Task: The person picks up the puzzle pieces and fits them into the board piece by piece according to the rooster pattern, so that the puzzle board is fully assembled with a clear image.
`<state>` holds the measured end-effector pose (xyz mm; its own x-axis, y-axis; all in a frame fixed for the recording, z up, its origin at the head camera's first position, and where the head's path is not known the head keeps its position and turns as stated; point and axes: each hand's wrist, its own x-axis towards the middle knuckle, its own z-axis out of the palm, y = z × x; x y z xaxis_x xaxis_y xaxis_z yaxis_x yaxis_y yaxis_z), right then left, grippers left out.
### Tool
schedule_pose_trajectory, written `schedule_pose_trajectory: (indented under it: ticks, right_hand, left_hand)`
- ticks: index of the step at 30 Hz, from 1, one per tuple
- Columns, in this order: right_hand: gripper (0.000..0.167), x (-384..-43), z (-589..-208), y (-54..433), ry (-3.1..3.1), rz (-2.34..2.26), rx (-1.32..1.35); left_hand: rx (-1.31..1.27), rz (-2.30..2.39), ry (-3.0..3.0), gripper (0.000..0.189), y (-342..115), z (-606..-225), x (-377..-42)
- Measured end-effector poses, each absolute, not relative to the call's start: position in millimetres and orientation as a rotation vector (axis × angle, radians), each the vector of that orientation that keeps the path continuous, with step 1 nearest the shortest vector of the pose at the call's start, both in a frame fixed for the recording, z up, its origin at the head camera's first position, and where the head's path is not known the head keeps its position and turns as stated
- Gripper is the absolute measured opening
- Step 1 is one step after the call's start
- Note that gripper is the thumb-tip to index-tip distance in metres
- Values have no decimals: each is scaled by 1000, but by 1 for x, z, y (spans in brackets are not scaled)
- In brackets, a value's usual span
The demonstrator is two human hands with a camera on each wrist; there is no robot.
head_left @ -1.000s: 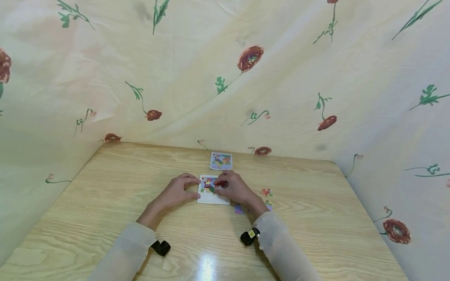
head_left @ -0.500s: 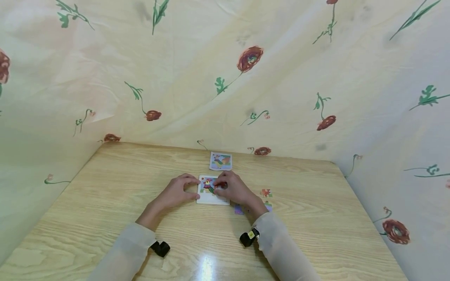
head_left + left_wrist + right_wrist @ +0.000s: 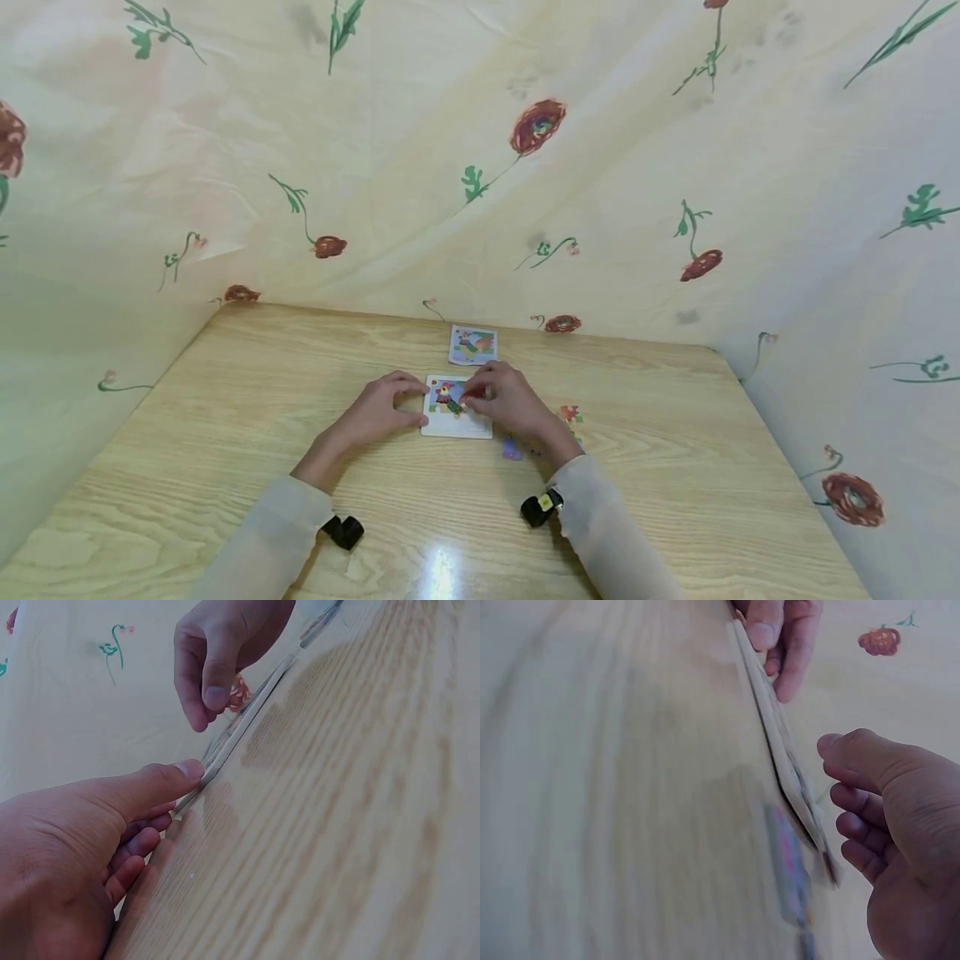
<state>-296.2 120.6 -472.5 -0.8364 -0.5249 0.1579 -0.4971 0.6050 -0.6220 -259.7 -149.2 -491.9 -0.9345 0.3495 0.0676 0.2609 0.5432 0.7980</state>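
A white-framed jigsaw tray [image 3: 453, 428] with a partly filled rooster picture lies in the middle of the table. My left hand [image 3: 378, 410] holds its left edge, thumb near the front corner and fingers near the back one. In the left wrist view the thumb presses against the tray rim [image 3: 238, 735]. Above the tray's right half is my right hand [image 3: 512, 403], its fingertips over a dark red part of the picture. Seen from the right wrist, that hand [image 3: 911, 802] is loosely curled beside the tray, with nothing visible between thumb and fingers.
Behind the tray lies a rooster picture card [image 3: 473, 345]. Several loose jigsaw pieces lie right of it, including a red one [image 3: 572, 413] and a purple one [image 3: 512, 449]; the right forearm partly covers them. A floral cloth [image 3: 390, 167] hangs around the table [image 3: 660, 467].
My right hand has shifted slightly right and back from the picture, baring more of it. The left hand keeps its hold on the tray edge.
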Motion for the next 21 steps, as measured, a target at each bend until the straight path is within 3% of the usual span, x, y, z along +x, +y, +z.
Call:
schedule_pose_trajectory:
  ticks: [9, 21]
  right_hand:
    - [20, -290, -463, 159, 2804, -1077, -815]
    - [21, -278, -468, 218, 2866, -1105, -744]
  left_hand:
    - [519, 1363, 2657, 47, -149, -491, -259]
    - [515, 1389, 2632, 47, -149, -491, -256]
